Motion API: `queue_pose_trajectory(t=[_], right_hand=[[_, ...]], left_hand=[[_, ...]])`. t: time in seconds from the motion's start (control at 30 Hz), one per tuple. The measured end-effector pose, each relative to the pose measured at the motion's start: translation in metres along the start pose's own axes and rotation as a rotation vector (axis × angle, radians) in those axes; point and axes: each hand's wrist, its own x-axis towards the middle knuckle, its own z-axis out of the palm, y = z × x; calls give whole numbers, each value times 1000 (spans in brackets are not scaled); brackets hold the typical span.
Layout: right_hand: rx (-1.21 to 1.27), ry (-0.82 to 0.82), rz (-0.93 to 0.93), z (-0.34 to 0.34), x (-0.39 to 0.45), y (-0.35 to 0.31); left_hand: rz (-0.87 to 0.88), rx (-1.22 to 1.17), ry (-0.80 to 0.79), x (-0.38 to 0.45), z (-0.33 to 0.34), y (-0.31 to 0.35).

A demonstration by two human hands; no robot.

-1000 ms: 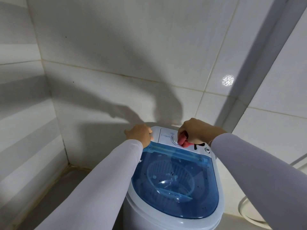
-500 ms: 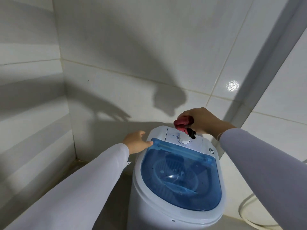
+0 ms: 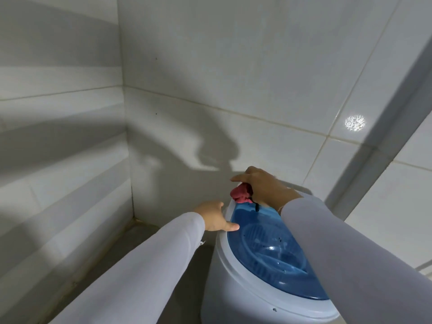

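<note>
A small white washing machine (image 3: 236, 298) with a clear blue lid (image 3: 273, 251) stands at the lower middle, in a tiled corner. My left hand (image 3: 214, 217) rests on the machine's left rim, its thumb lying on the lid's edge and its fingers straight. My right hand (image 3: 264, 187) is at the back of the machine, over the control panel, which it hides. It holds a bunched red cloth (image 3: 240, 194) with a short black piece hanging from it. A ribbed tub shows through the lid.
White tiled walls (image 3: 210, 78) close in behind and to the left, meeting in a corner (image 3: 129, 160). Grey floor (image 3: 112, 258) runs along the left wall beside the machine. A grey vertical frame (image 3: 378, 146) rises at the right.
The view swung right and the machine now sits lower right. My right hand with the red cloth came down toward the lid's back edge. My left hand slid along the left rim.
</note>
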Motion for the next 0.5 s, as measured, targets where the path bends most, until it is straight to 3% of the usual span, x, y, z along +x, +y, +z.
queue_pose_trajectory(t=[0.13, 0.3, 0.4, 0.5], right_hand=[[-82, -163, 21, -1, -1, 2], [-15, -304, 120, -9, -4, 1], [4, -252, 118, -6, -4, -1], [106, -82, 110, -6, -4, -7]], left_hand=[[-2, 23, -1, 1, 2, -1], [2, 3, 4, 3, 3, -2], [-8, -12, 9, 1, 3, -2], [-7, -6, 17, 0, 3, -1]])
